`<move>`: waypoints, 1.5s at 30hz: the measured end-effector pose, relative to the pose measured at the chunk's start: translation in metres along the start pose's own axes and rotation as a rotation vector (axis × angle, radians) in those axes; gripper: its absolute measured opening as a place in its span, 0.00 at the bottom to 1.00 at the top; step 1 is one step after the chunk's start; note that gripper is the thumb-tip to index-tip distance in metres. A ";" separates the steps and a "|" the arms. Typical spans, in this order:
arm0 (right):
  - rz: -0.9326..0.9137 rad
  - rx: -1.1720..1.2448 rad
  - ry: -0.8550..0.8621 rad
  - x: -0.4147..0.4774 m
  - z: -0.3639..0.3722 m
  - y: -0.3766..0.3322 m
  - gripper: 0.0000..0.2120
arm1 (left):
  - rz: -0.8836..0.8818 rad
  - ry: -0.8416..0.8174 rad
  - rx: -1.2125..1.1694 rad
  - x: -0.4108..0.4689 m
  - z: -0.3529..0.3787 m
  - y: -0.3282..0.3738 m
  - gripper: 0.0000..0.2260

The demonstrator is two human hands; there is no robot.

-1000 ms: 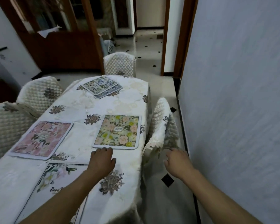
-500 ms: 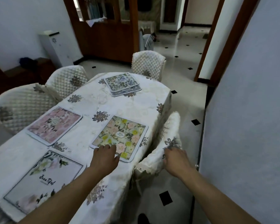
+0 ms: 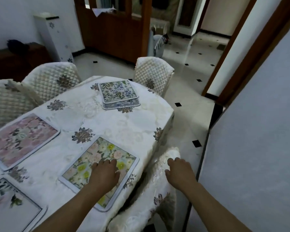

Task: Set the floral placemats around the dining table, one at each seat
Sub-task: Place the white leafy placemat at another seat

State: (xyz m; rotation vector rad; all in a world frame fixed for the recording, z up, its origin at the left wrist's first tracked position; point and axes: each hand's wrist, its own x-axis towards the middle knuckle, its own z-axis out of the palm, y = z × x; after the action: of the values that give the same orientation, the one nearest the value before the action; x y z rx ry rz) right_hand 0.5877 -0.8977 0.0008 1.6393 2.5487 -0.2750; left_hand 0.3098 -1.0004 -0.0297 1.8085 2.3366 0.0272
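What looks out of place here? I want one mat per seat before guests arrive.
Two placemats lie stacked at the far end by the far chair, not yet spread out. The yellow-flower placemat under the left hand sits askew.

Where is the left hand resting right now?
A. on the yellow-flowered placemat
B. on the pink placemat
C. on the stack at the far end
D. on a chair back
A: the left hand lies flat on the yellow-flowered placemat, while the right hand touches the chair back.

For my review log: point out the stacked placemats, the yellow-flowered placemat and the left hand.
stacked placemats (image 3: 117, 92), head view, top mat's printed centre
yellow-flowered placemat (image 3: 100, 153), head view, uncovered far half
left hand (image 3: 104, 173), head view, back of hand
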 end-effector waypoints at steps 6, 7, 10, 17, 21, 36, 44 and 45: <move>-0.249 -0.008 -0.041 0.103 -0.001 0.001 0.11 | -0.251 0.003 -0.008 0.033 0.002 0.015 0.15; -0.315 -0.005 -0.040 0.122 -0.001 0.003 0.10 | -0.308 0.006 -0.019 0.037 0.000 0.021 0.15; -0.485 -0.012 -0.069 0.168 -0.003 0.008 0.12 | -0.451 0.016 -0.067 0.041 0.002 0.041 0.15; -0.695 -0.093 -0.151 0.238 -0.014 0.007 0.14 | -0.657 -0.023 -0.126 0.043 0.000 0.094 0.15; -0.737 -0.046 -0.136 0.258 -0.020 -0.004 0.13 | -0.666 -0.004 -0.057 0.062 -0.011 0.089 0.16; -0.825 -0.079 -0.294 0.418 -0.019 0.048 0.09 | -0.917 -0.034 -0.121 0.168 0.001 0.136 0.15; -0.924 -0.136 -0.309 0.512 -0.059 0.086 0.14 | -1.082 0.039 -0.192 0.255 -0.010 0.210 0.14; -0.929 -0.140 -0.313 0.519 -0.062 0.090 0.14 | -1.081 0.047 -0.199 0.264 -0.011 0.215 0.13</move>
State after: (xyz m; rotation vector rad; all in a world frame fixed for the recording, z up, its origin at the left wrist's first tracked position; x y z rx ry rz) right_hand 0.4543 -0.3859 -0.0404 0.2388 2.7765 -0.3598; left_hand 0.4507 -0.6902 -0.0272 0.3097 2.8730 0.1396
